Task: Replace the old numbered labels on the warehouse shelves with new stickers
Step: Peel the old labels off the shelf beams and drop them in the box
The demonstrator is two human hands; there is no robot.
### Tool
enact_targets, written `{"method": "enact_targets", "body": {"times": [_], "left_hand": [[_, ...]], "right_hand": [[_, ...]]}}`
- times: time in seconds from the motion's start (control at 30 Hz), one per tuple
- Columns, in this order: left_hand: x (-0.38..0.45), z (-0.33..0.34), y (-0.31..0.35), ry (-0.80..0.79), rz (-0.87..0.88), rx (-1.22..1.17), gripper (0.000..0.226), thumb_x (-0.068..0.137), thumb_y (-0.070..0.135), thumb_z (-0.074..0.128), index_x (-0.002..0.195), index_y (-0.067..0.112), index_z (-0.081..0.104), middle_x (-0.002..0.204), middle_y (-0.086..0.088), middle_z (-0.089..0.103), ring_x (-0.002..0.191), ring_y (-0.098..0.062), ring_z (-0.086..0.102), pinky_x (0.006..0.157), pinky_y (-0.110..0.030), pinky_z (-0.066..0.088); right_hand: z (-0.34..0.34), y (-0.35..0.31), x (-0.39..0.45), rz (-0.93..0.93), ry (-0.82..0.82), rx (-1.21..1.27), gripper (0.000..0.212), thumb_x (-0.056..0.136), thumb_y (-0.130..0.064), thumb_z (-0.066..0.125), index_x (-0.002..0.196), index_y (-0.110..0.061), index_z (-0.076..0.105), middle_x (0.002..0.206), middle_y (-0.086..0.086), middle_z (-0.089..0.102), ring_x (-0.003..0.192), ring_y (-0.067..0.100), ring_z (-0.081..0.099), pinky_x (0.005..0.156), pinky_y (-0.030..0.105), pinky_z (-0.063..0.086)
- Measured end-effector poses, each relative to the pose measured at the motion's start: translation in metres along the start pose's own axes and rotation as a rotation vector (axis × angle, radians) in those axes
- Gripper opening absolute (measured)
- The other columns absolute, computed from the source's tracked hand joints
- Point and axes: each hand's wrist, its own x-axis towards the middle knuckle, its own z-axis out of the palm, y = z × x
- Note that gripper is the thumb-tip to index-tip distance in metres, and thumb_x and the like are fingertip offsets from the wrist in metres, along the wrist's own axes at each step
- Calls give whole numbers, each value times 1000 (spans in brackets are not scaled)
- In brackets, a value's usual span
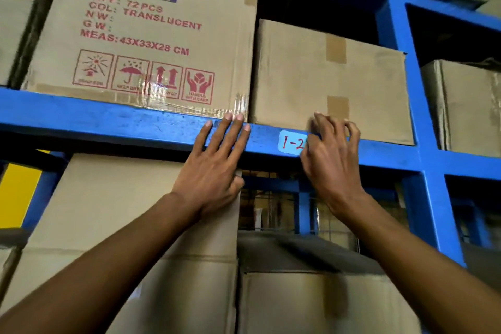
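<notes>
A pale blue label [292, 142] with red handwriting "1-2" sticks to the front of the blue shelf beam [108, 122]. My right hand [329, 154] covers the label's right end, fingers curled and fingertips at its edge. Whether it has pinched the label I cannot tell. My left hand [217, 163] lies flat on the beam just left of the label, fingers spread and pointing up, holding nothing.
A printed carton [141, 35] and a plain carton [330, 78] stand on the beam above my hands. More cartons [130, 225] fill the level below. A blue upright post [423, 144] rises at the right, with another box [466, 106] beyond it.
</notes>
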Motion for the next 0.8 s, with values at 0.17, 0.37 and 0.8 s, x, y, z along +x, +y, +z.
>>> {"method": "enact_targets", "body": {"times": [0.17, 0.37, 0.8], "left_hand": [[0, 0, 1, 13, -4, -13, 80, 76, 39, 31, 148, 7, 14, 157, -15, 16, 146, -30, 12, 115, -49, 8], [0, -1, 3, 4, -18, 2, 78, 78, 37, 30, 147, 6, 16, 157, -16, 16, 145, -31, 12, 114, -50, 9], [1, -17, 150, -36, 99, -153, 82, 64, 34, 50, 139, 4, 38, 146, -18, 40, 136, -30, 38, 111, -47, 30]], "right_hand": [[-6, -2, 2, -37, -46, -8, 23, 78, -18, 59, 83, 2, 67, 127, 20, 55, 117, 36, 47, 103, 47, 17], [-16, -1, -2, 47, 11, 281, 22, 81, -21, 58, 90, -3, 67, 127, 13, 59, 117, 28, 48, 101, 40, 27], [-43, 99, -80, 286, 8, 671, 9, 79, -21, 59, 79, -14, 65, 90, 2, 68, 93, 22, 57, 82, 37, 45]]}}
